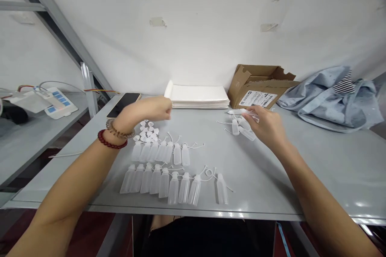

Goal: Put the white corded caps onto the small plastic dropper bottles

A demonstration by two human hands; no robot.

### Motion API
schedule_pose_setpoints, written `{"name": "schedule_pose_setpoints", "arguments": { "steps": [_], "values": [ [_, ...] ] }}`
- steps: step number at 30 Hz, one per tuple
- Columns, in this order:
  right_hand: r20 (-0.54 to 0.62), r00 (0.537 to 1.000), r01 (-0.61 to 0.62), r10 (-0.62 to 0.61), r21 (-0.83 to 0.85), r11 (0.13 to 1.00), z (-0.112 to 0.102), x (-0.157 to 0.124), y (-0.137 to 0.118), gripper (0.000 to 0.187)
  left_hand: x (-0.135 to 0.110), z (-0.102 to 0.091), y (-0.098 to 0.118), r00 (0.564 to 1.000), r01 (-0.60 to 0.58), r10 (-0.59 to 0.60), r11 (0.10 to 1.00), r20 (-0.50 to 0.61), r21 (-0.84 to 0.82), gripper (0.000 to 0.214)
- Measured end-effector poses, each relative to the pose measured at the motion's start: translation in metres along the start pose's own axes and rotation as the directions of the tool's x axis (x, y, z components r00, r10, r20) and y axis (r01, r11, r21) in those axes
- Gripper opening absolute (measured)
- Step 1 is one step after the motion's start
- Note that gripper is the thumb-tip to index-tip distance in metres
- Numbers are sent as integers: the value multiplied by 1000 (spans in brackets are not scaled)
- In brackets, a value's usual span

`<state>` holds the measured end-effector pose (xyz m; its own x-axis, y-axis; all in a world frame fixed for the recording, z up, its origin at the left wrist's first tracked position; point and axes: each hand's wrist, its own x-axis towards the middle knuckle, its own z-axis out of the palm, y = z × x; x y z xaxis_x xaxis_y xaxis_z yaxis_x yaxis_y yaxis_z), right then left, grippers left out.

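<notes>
My left hand (152, 109), with two beaded bracelets at its wrist, is closed above a heap of small white caps (149, 132). Whatever its curled fingers may hold is hidden. At the right, my right hand (267, 124) grips a small translucent plastic bottle (238, 111) lying nearly level between thumb and fingers. Just under it is a little pile of similar bottles (235, 127) with thin straps. Two rows of such bottles lie in front of me: a back row (154, 151) and a front row (155, 180). One bottle (222, 189) lies apart at the front row's right end.
Against the wall sits a stack of white sheets (199, 96), with an open cardboard box (262, 86) to its right. Blue cloth (328, 100) lies at the far right. A phone (122, 103) is behind my left wrist; a power strip (60, 102) is on the left-hand table.
</notes>
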<state>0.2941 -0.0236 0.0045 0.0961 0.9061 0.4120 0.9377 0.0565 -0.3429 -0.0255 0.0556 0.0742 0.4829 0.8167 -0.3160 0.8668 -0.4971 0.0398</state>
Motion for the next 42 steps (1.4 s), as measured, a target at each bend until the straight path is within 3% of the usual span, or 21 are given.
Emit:
{"name": "schedule_pose_setpoints", "arguments": {
  "steps": [3,6,10,15,19,23,26,29,33,35,40,42],
  "values": [
    [27,999,-27,35,-256,966,5,2,11,31,10,-4,-39,971,234,-233,972,-52,24,22],
    [-6,999,31,-34,-338,941,7,-2,10,31,18,0,-62,953,301,-298,952,52,-48,38],
    [-21,994,99,-103,-151,984,3,-11,-4,31,22,8,-68,936,330,-310,937,169,-113,38],
    [143,985,82,-99,121,989,-3,-14,-19,24,28,13,-71,948,299,-276,943,161,-143,26],
    [232,953,131,-196,268,954,-9,-15,-27,24,28,12,-69,956,275,-254,952,149,-136,22],
    [384,874,159,-297,351,923,-22,-32,-40,24,23,10,-64,961,271,-261,956,90,-117,25],
    [537,764,155,-357,385,910,-34,-60,-52,30,19,5,-63,969,246,-241,960,58,-134,26],
    [667,630,115,-398,427,897,-40,-85,-60,51,15,-2,-60,978,207,-200,968,63,-140,25],
    [735,552,84,-394,421,903,-37,-96,-64,75,10,-12,-45,988,145,-137,980,63,-134,25],
    [736,552,79,-392,421,903,-35,-95,-66,77,7,-15,-35,993,113,-107,986,54,-124,24],
    [682,671,38,-290,358,933,-31,-108,-71,72,0,-19,-17,998,55,-50,992,39,-116,19],
    [669,693,43,-270,336,941,-28,-119,-73,75,-1,-19,-14,998,50,-46,992,39,-112,18]
  ]
}}
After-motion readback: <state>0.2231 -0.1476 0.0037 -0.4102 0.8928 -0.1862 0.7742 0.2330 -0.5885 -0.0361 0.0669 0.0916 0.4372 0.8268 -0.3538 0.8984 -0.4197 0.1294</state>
